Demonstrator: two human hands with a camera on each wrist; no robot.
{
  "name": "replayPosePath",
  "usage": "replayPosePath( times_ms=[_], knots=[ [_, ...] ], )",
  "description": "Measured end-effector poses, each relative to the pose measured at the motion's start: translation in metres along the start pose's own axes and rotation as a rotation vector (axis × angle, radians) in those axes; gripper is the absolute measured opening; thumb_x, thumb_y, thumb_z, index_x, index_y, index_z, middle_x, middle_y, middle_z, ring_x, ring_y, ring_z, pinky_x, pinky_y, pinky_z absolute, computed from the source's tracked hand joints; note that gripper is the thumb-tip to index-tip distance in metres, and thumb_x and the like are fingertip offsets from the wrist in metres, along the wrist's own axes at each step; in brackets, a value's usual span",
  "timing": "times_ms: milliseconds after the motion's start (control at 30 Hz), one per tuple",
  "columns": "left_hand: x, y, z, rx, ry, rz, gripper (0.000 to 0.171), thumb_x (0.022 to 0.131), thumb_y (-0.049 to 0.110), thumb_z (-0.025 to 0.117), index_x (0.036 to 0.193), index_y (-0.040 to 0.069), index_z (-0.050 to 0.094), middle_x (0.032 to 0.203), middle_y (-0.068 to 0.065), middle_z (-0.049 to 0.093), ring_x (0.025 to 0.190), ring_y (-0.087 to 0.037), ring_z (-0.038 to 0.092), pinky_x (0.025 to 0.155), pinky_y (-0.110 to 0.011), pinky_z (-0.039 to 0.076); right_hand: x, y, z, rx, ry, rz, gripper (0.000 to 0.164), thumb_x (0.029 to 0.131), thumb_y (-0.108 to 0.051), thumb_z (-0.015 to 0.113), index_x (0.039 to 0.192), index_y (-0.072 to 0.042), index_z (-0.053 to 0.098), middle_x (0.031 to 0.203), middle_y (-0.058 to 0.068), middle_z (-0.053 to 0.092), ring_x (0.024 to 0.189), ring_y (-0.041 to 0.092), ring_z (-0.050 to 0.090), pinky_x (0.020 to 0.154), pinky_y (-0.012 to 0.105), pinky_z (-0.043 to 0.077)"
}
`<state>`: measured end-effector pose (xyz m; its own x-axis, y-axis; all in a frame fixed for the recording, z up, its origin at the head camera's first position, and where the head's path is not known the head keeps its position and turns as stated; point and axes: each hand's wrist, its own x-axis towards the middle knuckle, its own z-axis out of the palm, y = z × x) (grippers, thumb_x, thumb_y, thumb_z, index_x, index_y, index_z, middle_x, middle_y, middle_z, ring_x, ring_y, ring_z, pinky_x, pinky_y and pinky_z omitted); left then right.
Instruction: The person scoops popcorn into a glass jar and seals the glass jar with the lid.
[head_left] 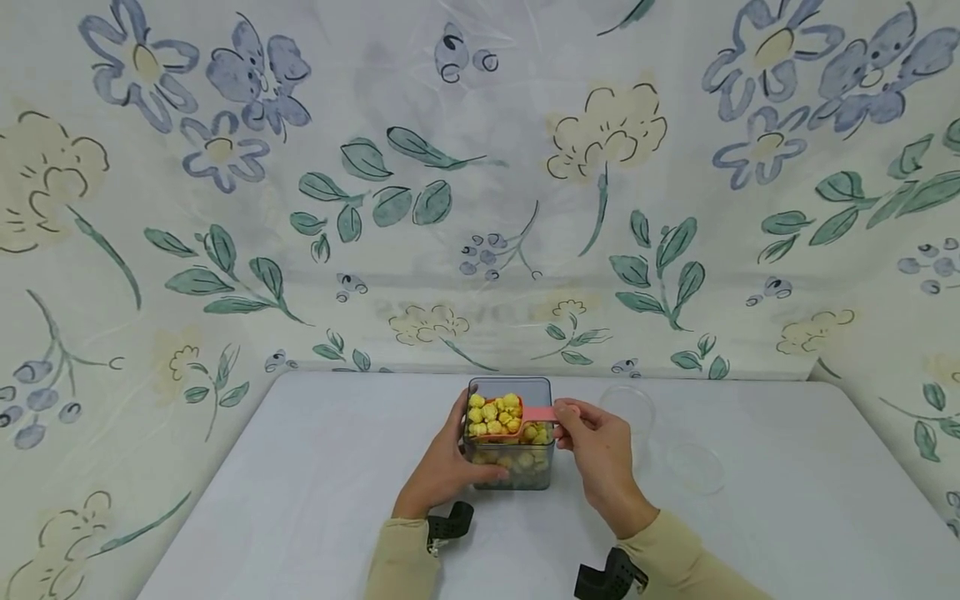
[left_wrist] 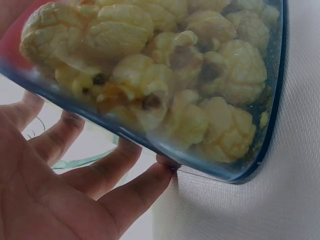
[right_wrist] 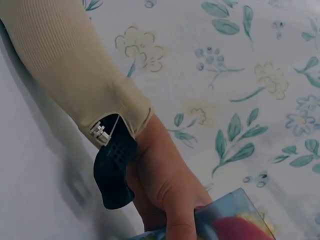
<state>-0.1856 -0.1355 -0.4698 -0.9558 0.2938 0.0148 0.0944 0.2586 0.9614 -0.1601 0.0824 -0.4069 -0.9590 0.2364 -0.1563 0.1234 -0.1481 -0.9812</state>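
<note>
A clear, grey-tinted square container (head_left: 513, 387) stands upright on the table, part-filled with yellow popcorn (head_left: 537, 433). My left hand (head_left: 450, 465) grips its left side, thumb across the front wall and fingers around the side. In the left wrist view, fingertips (left_wrist: 167, 161) press on the container wall (left_wrist: 220, 175), popcorn showing through it. My right hand (head_left: 600, 446) pinches the pink handle of a scoop (head_left: 538, 413) from the right. The scoop's bowl, heaped with popcorn, is at the container's opening. The right wrist view shows the left hand (right_wrist: 172, 187) on the container (right_wrist: 235, 202).
Two clear round discs, one farther back (head_left: 630, 407) and one nearer (head_left: 696, 467), lie on the white table (head_left: 300, 500) right of the container. Behind the table hangs a floral-printed cloth (head_left: 517, 192). Each wrist carries a black camera mount (head_left: 611, 575).
</note>
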Motion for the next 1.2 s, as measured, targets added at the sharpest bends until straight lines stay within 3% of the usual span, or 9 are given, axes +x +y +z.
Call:
replayPosePath(
  times_ms=[367, 867, 1067, 1200],
  knots=[
    [0.001, 0.000, 0.000, 0.042, 0.013, -0.026, 0.131, 0.069, 0.030, 0.095, 0.163, 0.022, 0.005, 0.167, -0.009, 0.015, 0.148, -0.039, 0.026, 0.113, -0.059, 0.031, -0.004, 0.000, -0.007, 0.020, 0.028, 0.074, 0.034, 0.099, -0.014, 0.066, 0.124, 0.010, 0.064, 0.085, 0.008, 0.067, 0.072, 0.012, 0.061, 0.068, 0.019, 0.056],
    [-0.001, 0.002, 0.002, 0.065, 0.029, -0.050, 0.131, 0.066, 0.032, 0.096, 0.163, 0.027, 0.008, 0.160, -0.011, 0.033, 0.142, -0.036, 0.037, 0.112, -0.060, 0.031, -0.005, 0.003, -0.017, 0.052, 0.045, 0.108, 0.038, 0.102, -0.017, 0.062, 0.129, 0.008, 0.061, 0.091, 0.009, 0.066, 0.077, 0.011, 0.060, 0.071, 0.017, 0.054],
    [0.000, 0.001, 0.001, 0.044, 0.019, -0.021, 0.129, 0.069, 0.027, 0.095, 0.163, 0.024, 0.007, 0.166, -0.009, 0.018, 0.144, -0.037, 0.033, 0.113, -0.058, 0.032, -0.005, 0.002, -0.019, 0.064, 0.055, 0.120, 0.036, 0.102, -0.018, 0.061, 0.130, 0.005, 0.062, 0.094, 0.006, 0.065, 0.080, 0.013, 0.060, 0.073, 0.017, 0.054],
    [0.000, 0.001, 0.001, 0.029, 0.018, -0.015, 0.127, 0.070, 0.023, 0.095, 0.163, 0.025, 0.008, 0.166, -0.009, 0.017, 0.142, -0.037, 0.037, 0.109, -0.057, 0.038, -0.007, 0.000, -0.023, 0.087, 0.042, 0.092, 0.034, 0.103, -0.015, 0.060, 0.128, 0.007, 0.063, 0.090, 0.004, 0.066, 0.077, 0.011, 0.060, 0.072, 0.017, 0.054]
  ],
)
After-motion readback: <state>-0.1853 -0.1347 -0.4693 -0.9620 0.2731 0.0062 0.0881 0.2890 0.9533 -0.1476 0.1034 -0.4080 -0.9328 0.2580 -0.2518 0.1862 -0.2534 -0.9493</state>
